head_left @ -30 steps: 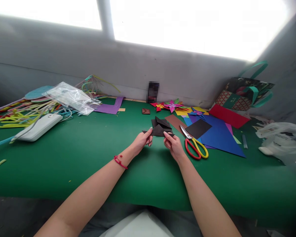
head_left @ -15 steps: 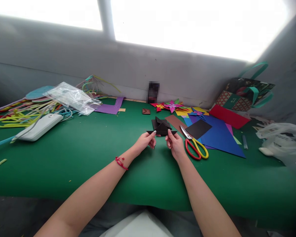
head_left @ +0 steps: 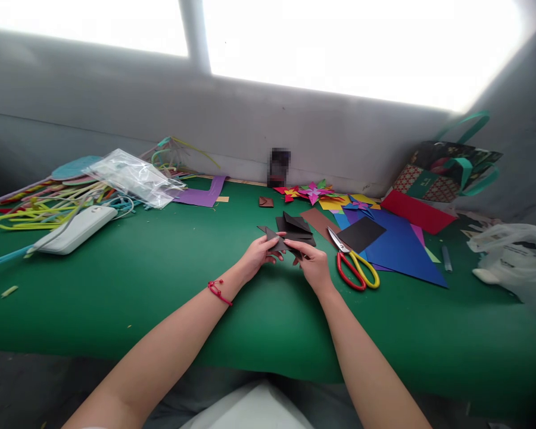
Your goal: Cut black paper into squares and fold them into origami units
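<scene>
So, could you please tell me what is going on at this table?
A person's bare left hand and right hand hold a folded piece of black paper between them, over the green table. Just beyond it lies more folded black paper. To the right, metal scissors with red and yellow handles lie unheld, near a flat blue paper sheet.

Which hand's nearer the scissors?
Right. The right hand is just left of the scissors, not touching them; the left hand is farther left, beyond the right hand. Both hold folded black paper.
</scene>
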{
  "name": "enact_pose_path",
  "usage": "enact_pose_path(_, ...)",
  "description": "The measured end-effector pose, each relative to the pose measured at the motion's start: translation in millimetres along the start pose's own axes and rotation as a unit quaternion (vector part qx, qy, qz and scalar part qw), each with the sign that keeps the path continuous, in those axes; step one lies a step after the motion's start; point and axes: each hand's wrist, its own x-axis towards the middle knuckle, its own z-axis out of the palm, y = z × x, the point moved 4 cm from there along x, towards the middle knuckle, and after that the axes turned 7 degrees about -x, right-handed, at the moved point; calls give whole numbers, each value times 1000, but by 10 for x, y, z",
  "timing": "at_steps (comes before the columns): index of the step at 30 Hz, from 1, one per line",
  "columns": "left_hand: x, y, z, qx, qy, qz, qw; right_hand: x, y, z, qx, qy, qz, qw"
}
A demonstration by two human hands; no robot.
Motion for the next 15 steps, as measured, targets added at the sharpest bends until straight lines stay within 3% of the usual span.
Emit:
enact_pose_path(5,42,-32,-122,47,36,4,998,46,95,-120,17,69,81,994)
enact_pose_path(7,45,-33,-120,72,21,-7,997,51,133,-145,36,82,118,989)
enact_pose_path(9,37,-45,-80,94,-18,-33,995,48,151,-111,57,48,138,988)
enact_pose_path(11,23,-58,-44,113,-46,-55,991,35,149,-25,64,-27,142,987)
enact_pose_path(13,16,-60,-42,134,-37,-58,989,15,145,63,57,-95,138,984)
enact_pose_path(15,16,-55,-59,161,-12,-49,986,5,155,114,48,-120,135,982)
